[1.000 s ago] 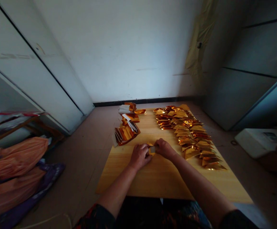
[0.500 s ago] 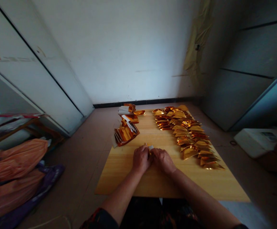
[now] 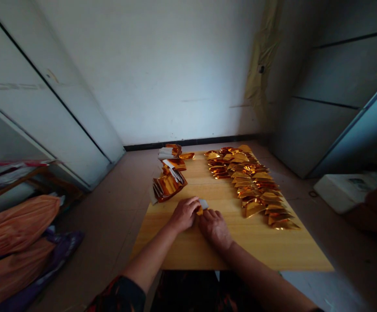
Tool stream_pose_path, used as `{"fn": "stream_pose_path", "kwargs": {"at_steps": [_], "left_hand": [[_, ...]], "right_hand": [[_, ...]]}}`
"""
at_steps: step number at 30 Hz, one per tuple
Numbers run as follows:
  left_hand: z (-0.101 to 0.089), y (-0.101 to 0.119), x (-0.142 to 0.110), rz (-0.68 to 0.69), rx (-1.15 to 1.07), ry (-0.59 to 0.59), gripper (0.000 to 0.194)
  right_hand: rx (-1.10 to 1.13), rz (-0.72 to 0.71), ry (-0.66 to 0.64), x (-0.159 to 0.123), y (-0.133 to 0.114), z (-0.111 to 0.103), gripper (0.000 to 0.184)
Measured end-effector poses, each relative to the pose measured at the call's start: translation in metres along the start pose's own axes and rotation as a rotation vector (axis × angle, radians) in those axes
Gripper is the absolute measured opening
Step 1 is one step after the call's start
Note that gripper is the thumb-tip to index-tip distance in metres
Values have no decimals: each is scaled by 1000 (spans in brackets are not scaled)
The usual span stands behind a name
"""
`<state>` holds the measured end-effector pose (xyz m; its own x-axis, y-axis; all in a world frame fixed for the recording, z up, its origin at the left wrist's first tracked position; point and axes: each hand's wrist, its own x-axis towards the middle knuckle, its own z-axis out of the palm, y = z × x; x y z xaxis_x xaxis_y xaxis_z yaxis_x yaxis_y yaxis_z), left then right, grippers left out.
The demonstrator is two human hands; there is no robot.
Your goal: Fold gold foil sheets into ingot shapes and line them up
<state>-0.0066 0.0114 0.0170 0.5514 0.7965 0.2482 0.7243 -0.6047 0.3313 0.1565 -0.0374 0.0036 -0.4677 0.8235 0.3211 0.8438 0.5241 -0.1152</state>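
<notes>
A small folded piece of gold foil [image 3: 200,210] with a grey-white paper tab [image 3: 203,203] sits at the middle of the wooden board [image 3: 240,249]. My left hand [image 3: 184,214] pinches it from the left. My right hand [image 3: 214,229] rests on the board just below, its fingertips at the foil's lower edge. Rows of folded gold foil triangles [image 3: 249,184] lie to the right. Loose foil sheets with white paper strips [image 3: 169,186] lie at the far left of the board, nearest my left hand.
Orange bags [image 3: 13,229] and a purple cloth [image 3: 55,260] lie on the floor to the left. A white box [image 3: 344,193] stands on the right. White cabinet doors [image 3: 52,104] and a wall close off the back and sides.
My right hand has slid back toward me and away from the left, so the foil piece shows more. The whole view has shifted slightly as my head moved.
</notes>
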Motion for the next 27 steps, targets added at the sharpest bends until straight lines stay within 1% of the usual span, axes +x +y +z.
{"fn": "stream_pose_path", "kwargs": {"at_steps": [5, 9, 12, 16, 19, 23, 27], "left_hand": [[1, -4, 3, 69, 4, -39, 48], [-2, -2, 4, 56, 4, -50, 56], [-7, -2, 7, 49, 13, -68, 56], [-10, -7, 14, 83, -20, -72, 50], [-9, -14, 17, 111, -70, -75, 44], [-7, -18, 19, 95, -119, -75, 33], [-6, -18, 18, 83, -107, -57, 30]], "right_hand": [[-36, -28, -9, 2, 9, -1, 13], [-38, -62, -21, 1, 19, -3, 15], [-43, -61, -26, 1, 24, -4, 15], [-44, -29, -57, 3, 32, -7, 18], [-43, -48, -105, 8, 39, -13, 20], [-44, -71, -191, 16, 43, -23, 19], [-56, -72, -193, 18, 41, -23, 19]]}}
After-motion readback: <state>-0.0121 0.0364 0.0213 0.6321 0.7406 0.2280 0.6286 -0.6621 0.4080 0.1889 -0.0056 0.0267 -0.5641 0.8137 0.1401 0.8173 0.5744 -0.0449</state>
